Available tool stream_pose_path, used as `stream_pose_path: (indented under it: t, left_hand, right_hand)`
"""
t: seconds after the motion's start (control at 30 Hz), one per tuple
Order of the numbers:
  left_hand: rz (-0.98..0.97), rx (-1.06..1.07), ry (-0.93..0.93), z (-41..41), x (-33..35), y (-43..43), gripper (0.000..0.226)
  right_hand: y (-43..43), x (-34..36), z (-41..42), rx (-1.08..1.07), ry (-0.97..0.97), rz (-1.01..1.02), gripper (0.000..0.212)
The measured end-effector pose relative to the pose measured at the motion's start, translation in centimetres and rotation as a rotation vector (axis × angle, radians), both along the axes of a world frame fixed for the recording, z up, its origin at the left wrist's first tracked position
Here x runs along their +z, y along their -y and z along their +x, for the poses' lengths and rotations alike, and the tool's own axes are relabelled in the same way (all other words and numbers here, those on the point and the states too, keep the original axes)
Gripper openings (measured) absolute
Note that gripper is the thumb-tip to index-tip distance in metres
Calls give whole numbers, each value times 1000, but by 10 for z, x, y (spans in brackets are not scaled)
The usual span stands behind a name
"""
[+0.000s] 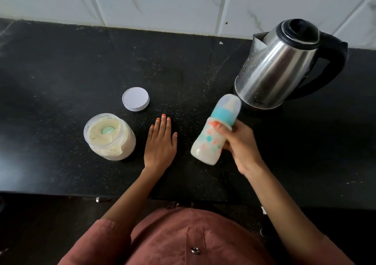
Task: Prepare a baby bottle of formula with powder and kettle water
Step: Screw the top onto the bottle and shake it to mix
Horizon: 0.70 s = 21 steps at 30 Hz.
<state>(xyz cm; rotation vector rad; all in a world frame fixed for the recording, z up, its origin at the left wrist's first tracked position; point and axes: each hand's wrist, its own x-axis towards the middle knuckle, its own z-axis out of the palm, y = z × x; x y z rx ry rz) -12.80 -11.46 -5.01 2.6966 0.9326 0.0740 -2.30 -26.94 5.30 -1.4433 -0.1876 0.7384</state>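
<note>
My right hand [242, 144] grips a baby bottle [213, 134] above the counter, tilted with its capped top toward the kettle. The bottle holds milky white liquid, has a teal collar and a clear cap, and looks motion-blurred. My left hand [160, 142] lies flat on the black counter, fingers together, holding nothing. To its left stands an open clear jar of formula powder [109, 137] with a teal scoop [107, 130] sunk in the powder. The jar's white lid [135, 99] lies on the counter behind it. A steel kettle [284, 65] with a black handle stands at the back right, lid shut.
The black speckled counter [61, 71] meets a white tiled wall [162, 2] at the back. Its front edge runs just before my body. The kettle's spout points left, close to the bottle's cap.
</note>
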Motion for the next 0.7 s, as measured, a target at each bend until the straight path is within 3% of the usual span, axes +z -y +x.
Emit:
stream_pose_path:
  t: [0.07,0.2,0.37,0.53,0.7]
  left_hand:
    - [0,0,-2,1,1,0,55]
    - [7,-5,-6,0,1,1,54]
    - [8,-2,-12,0,1,1,55]
    - [22,-2,-12,0,0,1,55]
    - [-8,0,-6,1,-1,0,55]
  right_hand:
    - [2,2,4,-11,23,30,55]
    - [2,7,25,-351,-109,224,41]
    - [3,-3,-7,-6,-6,-9,52]
    - [1,9,21,-332,-95,225,49]
    - [2,5,-9,53,10,36,45]
